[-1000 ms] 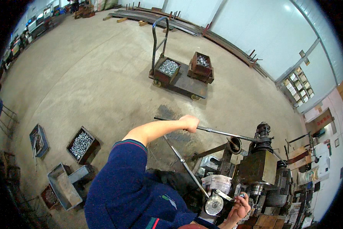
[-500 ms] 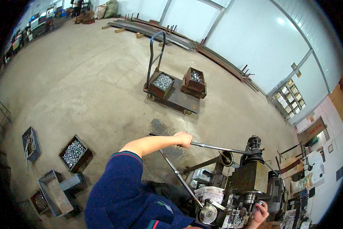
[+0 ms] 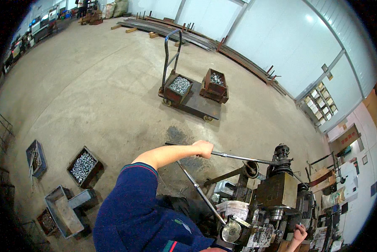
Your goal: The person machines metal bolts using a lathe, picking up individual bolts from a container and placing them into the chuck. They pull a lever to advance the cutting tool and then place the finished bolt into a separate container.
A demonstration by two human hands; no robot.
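My left arm reaches out over the floor, and my left hand (image 3: 203, 148) is wrapped round a long metal lever (image 3: 243, 158) that runs to the head of a lathe-like machine (image 3: 272, 193). Lower right, beside the machine's spindle (image 3: 276, 214), my right hand (image 3: 299, 233) is held with its fingers curled together. A small greyish bit shows at its fingertips, too small to name. A second long lever (image 3: 200, 194) slants from the machine's round hub (image 3: 231, 232) up past my body. White paper or cloth (image 3: 232, 211) lies by the machine's bed.
A platform trolley (image 3: 197, 105) carries boxes of small metal parts. On the floor at left stand a box of metal parts (image 3: 84, 167), an open grey bin (image 3: 62, 212) and a blue bin of rods (image 3: 36, 159). Long metal bars (image 3: 167, 34) lie along the wall.
My right hand has moved right, away from the spindle. My left hand keeps its grip on the lever, nearly unmoved. The whole view has shifted slightly.
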